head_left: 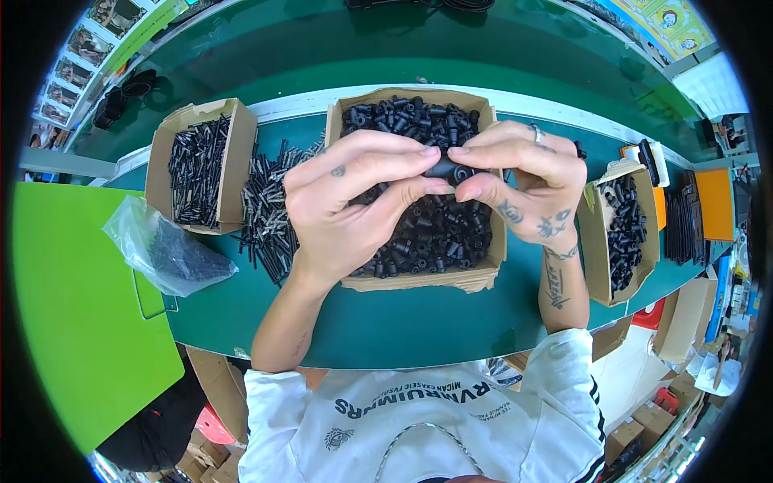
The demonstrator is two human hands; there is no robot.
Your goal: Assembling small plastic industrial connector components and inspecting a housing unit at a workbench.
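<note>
My left hand (346, 189) and my right hand (527, 177) meet over the middle cardboard box. Between their pinched thumbs and fingertips is a small black cylindrical part (441, 168). One round end with a hole in it shows near my right thumb. Whether it is one part or two joined pieces, I cannot tell. Below the hands, the middle box (419, 282) is full of short black cylindrical fittings (439, 233). My fingers cover part of that box.
Left of the middle box lies a loose pile of thin dark rods (270, 201), beside a box of similar rods (233, 173). A clear plastic bag (165, 249) rests farther left. On the right stands another box (600, 266) of small black parts, near stacked black trays (683, 217).
</note>
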